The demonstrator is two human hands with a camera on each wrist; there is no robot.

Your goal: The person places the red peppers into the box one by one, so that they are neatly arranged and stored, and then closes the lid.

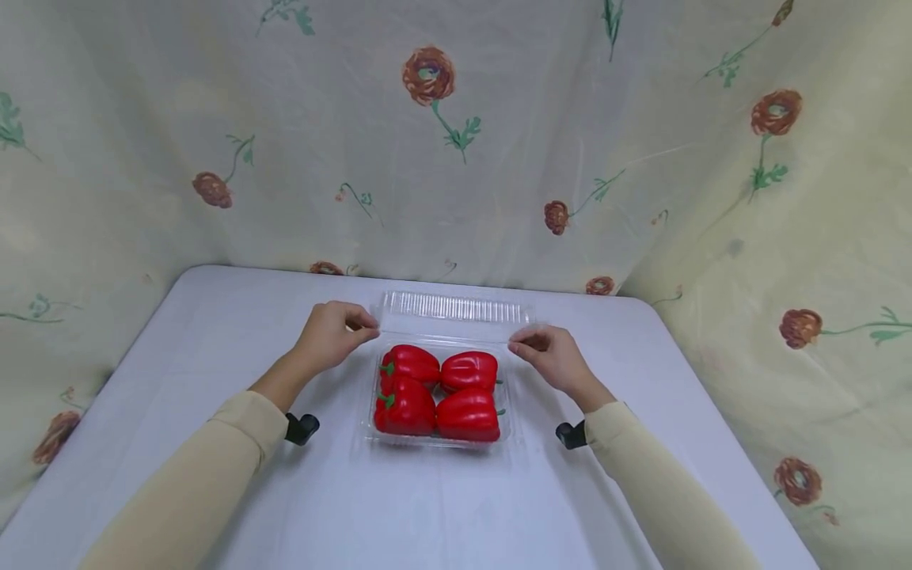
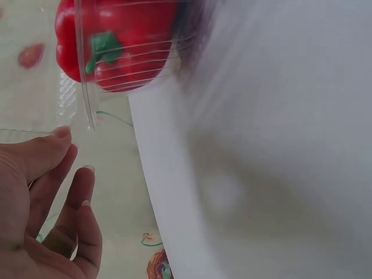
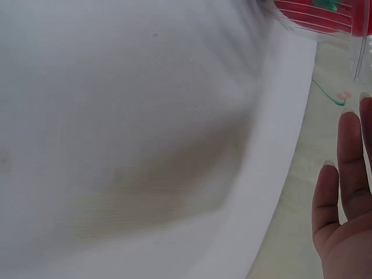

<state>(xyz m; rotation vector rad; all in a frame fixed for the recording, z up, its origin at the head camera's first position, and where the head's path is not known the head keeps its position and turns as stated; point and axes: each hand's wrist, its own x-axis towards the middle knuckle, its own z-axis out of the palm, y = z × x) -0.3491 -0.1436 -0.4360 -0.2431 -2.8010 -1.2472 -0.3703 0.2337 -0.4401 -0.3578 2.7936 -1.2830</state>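
A clear plastic clamshell box [image 1: 440, 443] lies opened on the table, holding several glossy red bell peppers [image 1: 466, 416] with green stems. Its transparent lid [image 1: 456, 309], ribbed along the far side, extends behind the tray. At the lid's left corner, my left hand [image 1: 331, 339] pinches the edge between thumb and index finger; the left wrist view shows the same hand [image 2: 49, 197] with its other fingers bent loosely. My right hand [image 1: 552, 356] pinches the lid's right corner. In the right wrist view, only some fingers of that hand [image 3: 349, 180] show, and its pinch is cut off.
The box stands on a table with a white cover [image 1: 442, 507]. A flower-printed curtain [image 1: 499, 158] hangs behind the table and along its sides. Black wrist mounts [image 1: 302, 429] show at both cuffs.
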